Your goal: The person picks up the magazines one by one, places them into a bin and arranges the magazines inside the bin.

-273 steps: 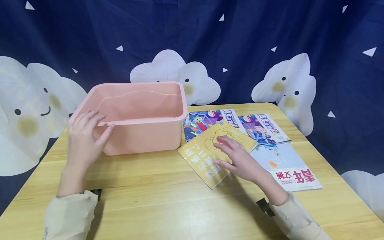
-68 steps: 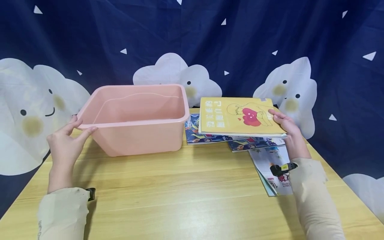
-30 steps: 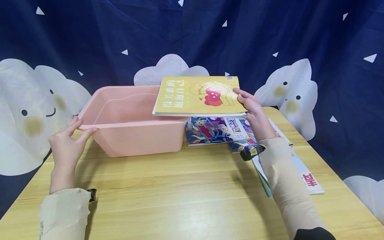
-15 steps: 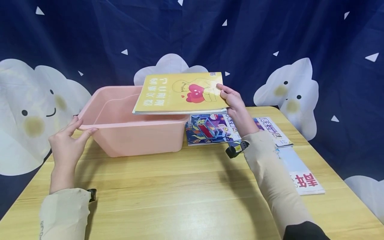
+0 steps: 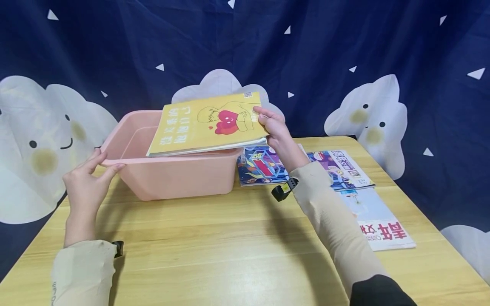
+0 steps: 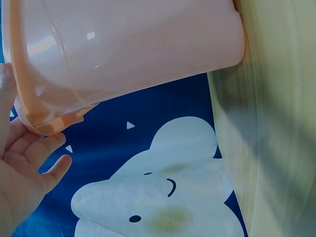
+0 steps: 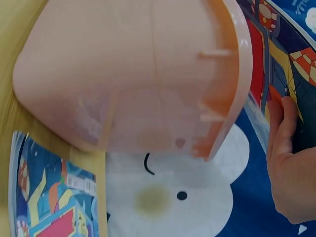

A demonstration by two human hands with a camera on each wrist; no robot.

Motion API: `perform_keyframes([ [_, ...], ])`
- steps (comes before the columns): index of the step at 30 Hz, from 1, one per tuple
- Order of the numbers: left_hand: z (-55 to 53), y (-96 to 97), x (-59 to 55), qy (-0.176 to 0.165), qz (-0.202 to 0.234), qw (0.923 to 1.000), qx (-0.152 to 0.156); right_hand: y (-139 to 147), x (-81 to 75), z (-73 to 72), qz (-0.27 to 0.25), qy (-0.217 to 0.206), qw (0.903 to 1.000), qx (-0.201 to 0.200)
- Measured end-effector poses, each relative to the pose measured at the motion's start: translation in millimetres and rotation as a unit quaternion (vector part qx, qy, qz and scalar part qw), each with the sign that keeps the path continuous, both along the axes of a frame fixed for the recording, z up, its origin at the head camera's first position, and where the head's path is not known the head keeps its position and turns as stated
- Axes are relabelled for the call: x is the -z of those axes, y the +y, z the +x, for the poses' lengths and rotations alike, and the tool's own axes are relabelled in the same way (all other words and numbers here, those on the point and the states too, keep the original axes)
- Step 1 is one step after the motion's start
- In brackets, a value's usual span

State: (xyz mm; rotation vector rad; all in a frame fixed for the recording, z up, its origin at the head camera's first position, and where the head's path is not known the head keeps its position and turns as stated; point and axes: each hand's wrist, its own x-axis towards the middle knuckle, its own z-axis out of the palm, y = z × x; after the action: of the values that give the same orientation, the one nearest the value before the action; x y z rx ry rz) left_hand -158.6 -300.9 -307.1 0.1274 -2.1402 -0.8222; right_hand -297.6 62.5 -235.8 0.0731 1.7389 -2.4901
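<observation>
A pink plastic bin (image 5: pixel 183 178) stands on the table's left half, its opening upward. My left hand (image 5: pixel 86 182) pinches its near left rim between thumb and fingers; the left wrist view shows that hand (image 6: pixel 29 168) at the rim's edge. Over the bin's opening, a yellow magazine (image 5: pixel 206 123) with a red heart drawing is held tilted, its left end lower. My right hand (image 5: pixel 282 137) grips its right edge, thumb on top. Fingers (image 7: pixel 281 118) lie against its colourful underside (image 7: pixel 284 54) in the right wrist view. The bin's inside is partly hidden by the magazine.
Right of the bin lie a blue-purple comic magazine (image 5: pixel 262 165), a similar one (image 5: pixel 340 168) beside it, and a white magazine (image 5: pixel 377 216) with red lettering nearer the front. The wooden table (image 5: pixel 199 250) borders a dark blue curtain (image 5: pixel 306 55) with cloud prints.
The right hand has picked the yellow magazine up from the pile and carried it left, from above the other magazines to over the bin, tilting it. The left hand has taken hold of the rim.
</observation>
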Motion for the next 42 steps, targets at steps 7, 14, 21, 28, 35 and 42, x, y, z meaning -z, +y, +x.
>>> perform_keyframes([
  [7, -1.0, -1.7, -0.2, -0.015, 0.004, 0.9999, -0.004, -28, -6.5, -0.5, 0.006, 0.012, 0.9999, -0.010],
  [14, 0.3, -1.4, -1.2, -0.016, 0.000, 0.9998, -0.007, -54, -9.9, 0.6, 0.010, 0.013, 0.9997, -0.015],
  [21, -0.1, -1.9, -3.1, -0.018, 0.007, 0.9998, -0.006, -70, -12.8, 2.7, 0.014, 0.015, 0.9995, -0.024],
  [28, 0.0, -0.7, -2.0, -0.001, 0.003, 1.0000, 0.001, -80, -7.8, 0.3, 0.039, 0.003, 0.9991, -0.015],
  [35, -0.7, 1.9, -1.6, 0.019, 0.005, 0.9997, 0.011, -85, -3.7, -2.3, 0.069, 0.010, 0.9964, -0.048],
  [42, 0.1, 0.5, -2.2, 0.013, 0.009, 0.9999, 0.000, -66, -19.1, -2.3, 0.280, 0.118, 0.9368, -0.174],
])
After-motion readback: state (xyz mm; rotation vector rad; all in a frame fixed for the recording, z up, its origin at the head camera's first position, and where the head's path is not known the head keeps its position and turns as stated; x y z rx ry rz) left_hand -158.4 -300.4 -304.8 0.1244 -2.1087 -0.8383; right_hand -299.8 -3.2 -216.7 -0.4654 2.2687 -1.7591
